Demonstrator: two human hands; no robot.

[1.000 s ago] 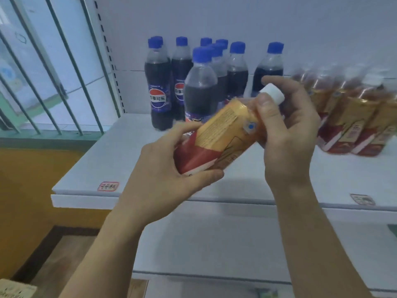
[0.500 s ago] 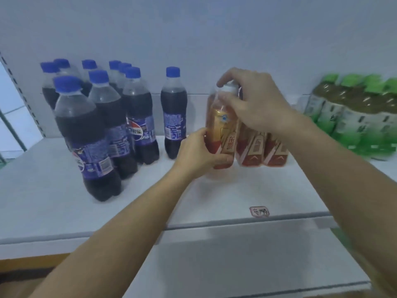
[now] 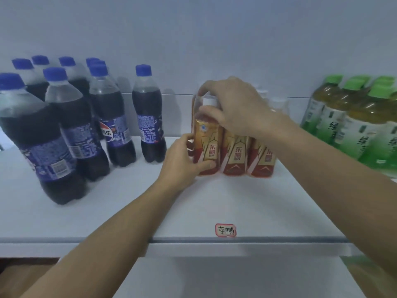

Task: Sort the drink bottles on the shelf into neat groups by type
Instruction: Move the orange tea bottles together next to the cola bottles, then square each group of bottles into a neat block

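An orange-and-red energy drink bottle (image 3: 208, 138) with a white cap stands upright on the white shelf (image 3: 214, 203), at the left end of a row of matching bottles (image 3: 235, 155). My left hand (image 3: 182, 162) grips its lower body, thumb across the label. My right hand (image 3: 232, 108) holds its cap and neck from above. Several dark cola bottles with blue caps (image 3: 64, 125) stand grouped at the left. Green tea bottles with green caps (image 3: 352, 121) are grouped at the right.
A small red-bordered handwritten label (image 3: 225, 230) is stuck near the shelf's front edge below the orange bottles. One cola bottle (image 3: 149, 117) stands a little apart, close to my left hand. A lower white shelf (image 3: 236, 276) shows beneath. The white back wall is right behind the bottles.
The orange bottle went from tilted in both hands in front of the cola group to upright on the shelf beside the matching bottles. My view shifted right; both hands still hold it.
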